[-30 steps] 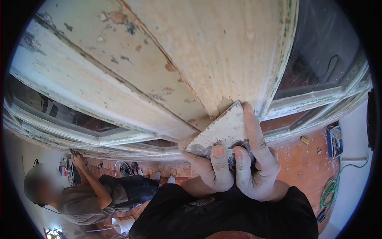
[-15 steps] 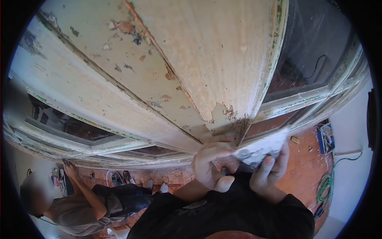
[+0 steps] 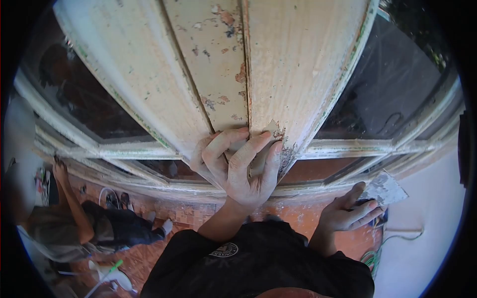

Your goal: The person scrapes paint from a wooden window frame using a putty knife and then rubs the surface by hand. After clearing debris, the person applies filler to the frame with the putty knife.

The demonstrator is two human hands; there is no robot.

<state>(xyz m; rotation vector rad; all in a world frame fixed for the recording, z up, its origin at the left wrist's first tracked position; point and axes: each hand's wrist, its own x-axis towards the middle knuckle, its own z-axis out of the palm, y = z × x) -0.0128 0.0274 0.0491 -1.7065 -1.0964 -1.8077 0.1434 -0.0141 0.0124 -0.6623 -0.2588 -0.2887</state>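
Scraper seen between three and four o'clock, well apart from the woodwork; blade smeared pale, pointed toward three. Its dark handle is pinched between thumb and fingers of the right grip. Left grip is placed near centre, fingers bent and spread, tips laid on the painted upright, which is run up toward twelve o'clock. Chipped patch is exposed just at one o'clock of those fingers; lower end of the centre strip is partly blocked by the hand. Upright is flanked by glass panes at ten o'clock and two o'clock. White wall is partly covered by the blade. Green hose is coiled toward four o'clock, near the wall. Another person is seen at eight o'clock, arm raised to the frame. Below, toward seven, a white container is crossed by a green-tipped stick; contents cannot be made out.
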